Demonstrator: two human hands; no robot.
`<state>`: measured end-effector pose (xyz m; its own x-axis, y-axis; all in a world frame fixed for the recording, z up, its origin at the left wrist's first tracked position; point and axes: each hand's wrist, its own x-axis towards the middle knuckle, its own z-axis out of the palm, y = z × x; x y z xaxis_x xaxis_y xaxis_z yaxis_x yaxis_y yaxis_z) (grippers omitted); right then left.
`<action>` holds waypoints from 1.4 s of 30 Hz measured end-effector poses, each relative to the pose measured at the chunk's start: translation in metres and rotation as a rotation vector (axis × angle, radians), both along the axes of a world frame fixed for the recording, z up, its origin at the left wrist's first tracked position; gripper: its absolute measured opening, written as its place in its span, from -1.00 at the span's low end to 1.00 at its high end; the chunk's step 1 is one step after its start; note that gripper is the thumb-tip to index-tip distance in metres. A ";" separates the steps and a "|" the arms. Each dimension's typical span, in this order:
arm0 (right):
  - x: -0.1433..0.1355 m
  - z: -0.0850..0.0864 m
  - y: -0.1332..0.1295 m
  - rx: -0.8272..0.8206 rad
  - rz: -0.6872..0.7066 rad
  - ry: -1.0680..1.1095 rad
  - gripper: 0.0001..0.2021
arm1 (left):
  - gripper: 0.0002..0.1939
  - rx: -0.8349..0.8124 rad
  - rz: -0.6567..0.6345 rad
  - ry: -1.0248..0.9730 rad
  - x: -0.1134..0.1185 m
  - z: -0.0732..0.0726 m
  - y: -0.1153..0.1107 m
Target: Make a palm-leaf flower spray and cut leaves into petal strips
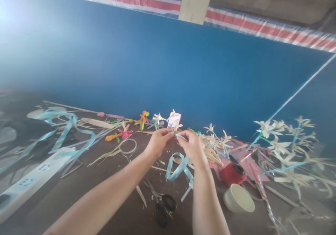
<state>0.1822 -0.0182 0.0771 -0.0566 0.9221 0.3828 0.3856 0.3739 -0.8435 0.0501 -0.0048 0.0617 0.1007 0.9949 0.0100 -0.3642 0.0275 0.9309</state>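
At the table's far middle, my left hand point(158, 142) pinches the stem of a small spray of cream flowers point(173, 118) on blue-wrapped stems. Close beside it on the right, my right hand point(191, 144) is closed on light blue tape point(180, 136) at that stem. A loop of light blue ribbon point(176, 168) hangs or lies just below my right hand. Behind the flowers is a small white and pink card or screen point(174, 119). Scissors with black handles point(163, 203) lie between my forearms.
A white power strip point(36, 180) and blue ribbons point(68, 126) lie left. Orange and pink fuzzy figures point(125, 130) sit farther back. On the right are a pale cup point(238, 199), a red roll point(233, 174) and more cream flowers point(280, 147). A blue panel point(157, 63) stands behind.
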 end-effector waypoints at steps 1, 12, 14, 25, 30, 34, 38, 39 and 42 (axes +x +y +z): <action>0.000 -0.001 0.000 -0.017 0.008 -0.001 -0.82 | -0.79 -0.007 0.008 0.020 -0.003 -0.004 0.002; -0.008 -0.019 0.014 -0.073 -0.012 -0.203 -0.70 | -0.78 -0.061 0.023 0.102 -0.036 -0.037 0.004; -0.010 -0.023 0.015 -0.074 -0.023 -0.312 -0.76 | -0.77 -0.069 0.032 0.072 -0.041 -0.041 0.003; -0.005 -0.037 0.021 -0.091 -0.090 -0.481 -0.80 | -0.72 -0.160 0.138 -0.021 -0.043 -0.075 -0.001; -0.001 -0.044 0.028 -0.055 -0.142 -0.368 -0.78 | -0.73 -0.137 0.147 0.016 -0.040 -0.086 0.000; 0.004 -0.044 0.031 0.001 -0.109 -0.240 -0.79 | -0.72 -0.126 0.197 0.029 -0.048 -0.088 0.001; 0.018 -0.033 0.044 0.032 -0.159 -0.156 -0.76 | -0.77 -0.179 0.241 0.070 -0.060 -0.086 0.001; 0.021 -0.028 0.050 0.034 -0.164 -0.132 -0.75 | -0.79 -0.183 0.247 0.072 -0.062 -0.086 0.000; 0.032 -0.009 0.073 0.044 -0.166 -0.051 -0.72 | -0.82 -0.176 0.257 0.076 -0.062 -0.086 0.000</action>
